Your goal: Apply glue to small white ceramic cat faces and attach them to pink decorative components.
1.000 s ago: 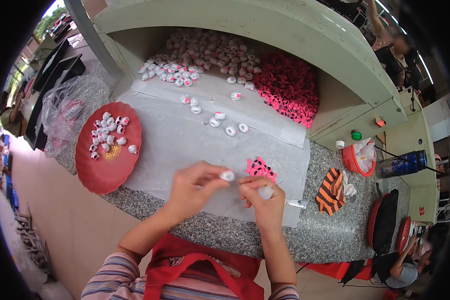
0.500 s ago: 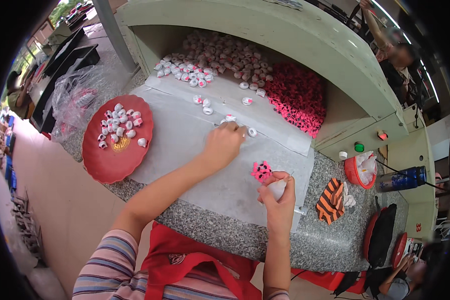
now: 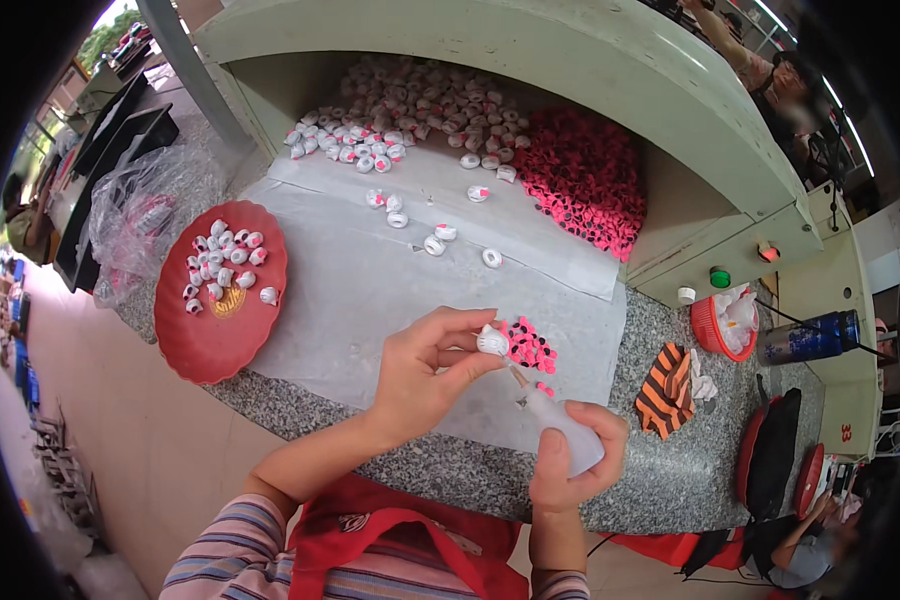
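The left hand pinches a small white bead between thumb and fingertips, so its grip is narrow and closed on the bead. The right hand is wrapped around a little white squeeze bottle, its grip closed around the bottle's soft, round body. The bottle is long and thin at the top, and its long way runs up and to the left, so the pointed tip aims at the bead. The bead sits just above and to the left of that tip, very near it, but I cannot tell if they touch. The left hand is the one at the bead; the right hand is lower and nearer the body. Just beside the bead lies a small bunch of pink dots on a sheet of thin white paper. The paper covers a speckled grey stone counter that looks hard and smooth. To the left is a round red plate with more white beads on it. Further back is a heap of white beads and a heap of pink pieces. A striped orange and black cloth lies to the right.
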